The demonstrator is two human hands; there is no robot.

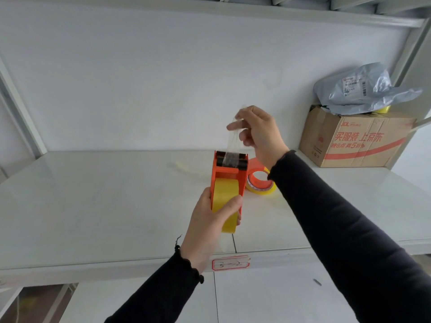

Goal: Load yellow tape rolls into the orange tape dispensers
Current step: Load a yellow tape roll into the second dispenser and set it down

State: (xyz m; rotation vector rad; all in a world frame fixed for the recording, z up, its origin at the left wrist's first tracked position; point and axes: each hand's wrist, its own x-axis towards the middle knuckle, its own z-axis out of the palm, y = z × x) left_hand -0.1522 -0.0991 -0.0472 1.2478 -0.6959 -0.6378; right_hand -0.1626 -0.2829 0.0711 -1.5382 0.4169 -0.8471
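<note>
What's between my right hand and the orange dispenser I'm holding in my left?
In the head view, a strip of clear tape stretches from the right hand to the dispenser's toothed end.

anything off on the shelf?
Minor: a loose tape strip lies crumpled on the shelf left of the dispenser. A grey bag slumps on the box. Nothing damaged.

sleeves: dark navy, long | cuffs: frilled edge | left hand (pixel 207 220), right hand (pixel 261 134): bare

The orange plastic tape dispenser (pixel 229 176) looks smooth and a bit shiny. The yellow tape roll (pixel 227 206) is glossy. The brown cardboard box (pixel 354 138) looks matt; the grey plastic bag (pixel 359 89) is crinkly.
</note>
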